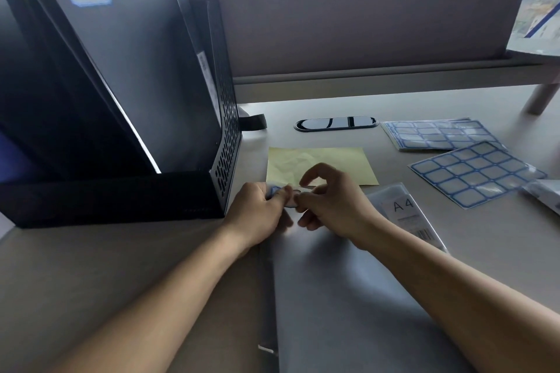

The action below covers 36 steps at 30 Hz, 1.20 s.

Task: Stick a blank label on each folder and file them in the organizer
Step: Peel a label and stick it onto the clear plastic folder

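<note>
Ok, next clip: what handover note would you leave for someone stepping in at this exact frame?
Hands: left hand and right hand both pinch one blank label between them, above the grey folder lying flat on the desk.
Done: one labelled folder stands in the black organizer, with other folders behind it.
Left: press this label onto the grey folder, then file it. Spare label sheets lie to the right.
</note>
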### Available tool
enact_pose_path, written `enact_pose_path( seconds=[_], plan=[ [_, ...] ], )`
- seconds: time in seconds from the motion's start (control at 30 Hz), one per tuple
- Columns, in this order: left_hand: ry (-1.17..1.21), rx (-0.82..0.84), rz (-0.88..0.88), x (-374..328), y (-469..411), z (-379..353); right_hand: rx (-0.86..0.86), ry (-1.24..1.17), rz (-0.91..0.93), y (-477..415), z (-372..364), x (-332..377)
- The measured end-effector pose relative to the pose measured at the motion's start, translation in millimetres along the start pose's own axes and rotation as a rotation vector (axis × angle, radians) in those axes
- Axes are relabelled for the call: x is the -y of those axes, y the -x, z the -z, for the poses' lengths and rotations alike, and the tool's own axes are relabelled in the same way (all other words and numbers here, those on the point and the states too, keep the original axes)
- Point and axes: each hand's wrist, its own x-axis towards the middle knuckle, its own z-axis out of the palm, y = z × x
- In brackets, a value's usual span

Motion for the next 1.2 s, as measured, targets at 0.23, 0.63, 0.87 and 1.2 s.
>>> enact_pose_path(
  seconds=[0.23,0.63,0.87,1.2],
  plan=[
    [-0.008,-0.001,-0.028,1.5,1.2,0.4,0.026,-0.07,-0.051,-1.3,5.0,4.0],
    [-0.018,-0.009,-0.03,0.1,4.7,0.4,-0.056,0.005,-0.035,-3.1,6.1,1.3],
    [0.14,0.066,-0.028,-0.4,5.2,3.6,-0.022,0.045,0.001,-3.1,3.1,-2.7],
    [0.163,0.179,-0.082,-2.2,9.7,9.4,0.073,0.073,0.1,-2.2,17.8,9.4]
  ],
)
